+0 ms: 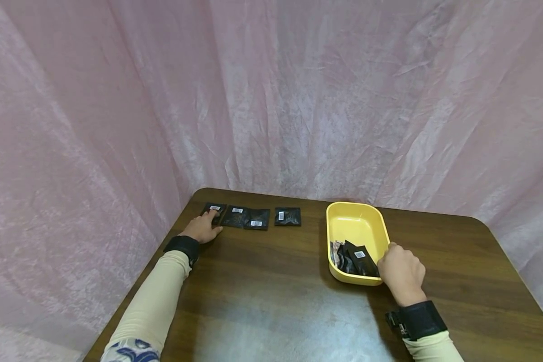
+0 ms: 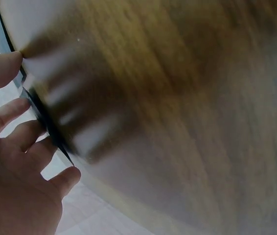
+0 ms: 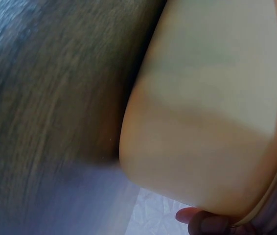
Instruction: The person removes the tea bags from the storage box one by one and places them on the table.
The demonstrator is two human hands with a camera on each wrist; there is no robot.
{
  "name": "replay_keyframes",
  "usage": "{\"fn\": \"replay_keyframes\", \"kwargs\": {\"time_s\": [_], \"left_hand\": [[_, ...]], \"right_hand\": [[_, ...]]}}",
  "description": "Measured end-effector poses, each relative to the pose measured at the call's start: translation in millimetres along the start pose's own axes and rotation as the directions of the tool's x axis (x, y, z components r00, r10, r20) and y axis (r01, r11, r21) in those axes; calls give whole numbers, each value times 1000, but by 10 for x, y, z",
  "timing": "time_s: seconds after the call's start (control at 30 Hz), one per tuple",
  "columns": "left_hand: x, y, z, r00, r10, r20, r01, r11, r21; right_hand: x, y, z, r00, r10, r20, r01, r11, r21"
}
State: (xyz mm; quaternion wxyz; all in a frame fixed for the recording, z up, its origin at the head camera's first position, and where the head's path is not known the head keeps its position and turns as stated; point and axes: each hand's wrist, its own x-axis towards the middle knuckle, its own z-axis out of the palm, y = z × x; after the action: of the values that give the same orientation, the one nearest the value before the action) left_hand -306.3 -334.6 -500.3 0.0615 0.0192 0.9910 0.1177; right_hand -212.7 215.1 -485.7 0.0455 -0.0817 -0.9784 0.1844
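From my end, the left hand (image 1: 201, 229) worries me most: its fingers are spread, the tips on the leftmost packet (image 1: 219, 208), at the end of the row near the edge of the table (image 1: 271, 271). I judge that an outward push could send that packet over the side, since something so flat offers little to pinch. A sideways slip could instead shove it into the second packet (image 1: 234, 217), just beside it, and disturb the third packet (image 1: 256, 219), which abuts or overlaps the second; I can't tell which. The right hand (image 1: 401, 271) grips the yellow tub (image 1: 353, 229) at its near right corner; an uneven pull there might twist or tip it, because the contents are heaped at the near end.

The leftmost packet looks black and squarish, with a white label by the fingertips. In the left wrist view I get only a thin dark edge, so I can't tell whether any of it is lifted. The fourth packet (image 1: 287, 216) lies apart to the right, slightly shiny and crinkled, its label towards the left side. Inside the tub, black packets (image 1: 360, 259) lean against one another beside something paler (image 1: 336, 251) that I can't make out.
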Motion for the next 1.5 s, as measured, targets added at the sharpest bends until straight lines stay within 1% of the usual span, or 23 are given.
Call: {"fn": "replay_keyframes", "kwargs": {"time_s": [0.23, 0.37, 0.47, 0.73, 0.83, 0.97, 1.1, 1.17, 1.23, 1.37, 1.43, 1.5], "left_hand": [[18, -8, 27, 1000, -13, -5, 13, 1000, 15], [35, -18, 33, 1000, -12, -2, 12, 999, 44], [42, -12, 10, 1000, -10, -4, 10, 997, 72], [12, 107, -45, 1000, -11, -10, 12, 994, 109], [-9, 138, -37, 1000, -25, -11, 26, 995, 93], [-24, 190, -3, 1000, -27, -15, 29, 997, 76], [-21, 286, 31, 998, 5, -58, 1, 994, 107], [-22, 393, 15, 996, 38, -84, -28, 992, 119], [-30, 550, -18, 990, 85, -111, -70, 989, 129], [-96, 994, -101, 977, 174, -123, -158, 979, 131], [-151, 1243, -129, 966, 224, -129, -208, 970, 128], [-213, 1490, -143, 948, 283, -146, -266, 956, 125]], "right_hand": [[-6, -6, 4, 1000, -1, -3, 1, 1000, 6], [-5, -7, 4, 1000, -2, -3, 2, 1000, 7], [1, -11, 10, 1000, 0, -1, 0, 1000, 5], [14, -8, 23, 1000, 9, 0, -9, 1000, 3], [11, -9, 23, 1000, 7, 5, -7, 1000, 2], [5, -13, 13, 1000, 15, 24, -15, 1000, -1], [1, -13, 8, 999, 13, 31, -13, 1000, 0], [1, -8, 7, 1000, 11, 24, -11, 1000, 3], [4, 1, 5, 1000, 8, 11, -8, 1000, 7], [7, 14, -2, 1000, 7, -3, -7, 1000, 14], [5, 13, -1, 1000, 11, 2, -11, 1000, 13], [7, 5, 0, 1000, 12, 10, -12, 1000, 11]]}}
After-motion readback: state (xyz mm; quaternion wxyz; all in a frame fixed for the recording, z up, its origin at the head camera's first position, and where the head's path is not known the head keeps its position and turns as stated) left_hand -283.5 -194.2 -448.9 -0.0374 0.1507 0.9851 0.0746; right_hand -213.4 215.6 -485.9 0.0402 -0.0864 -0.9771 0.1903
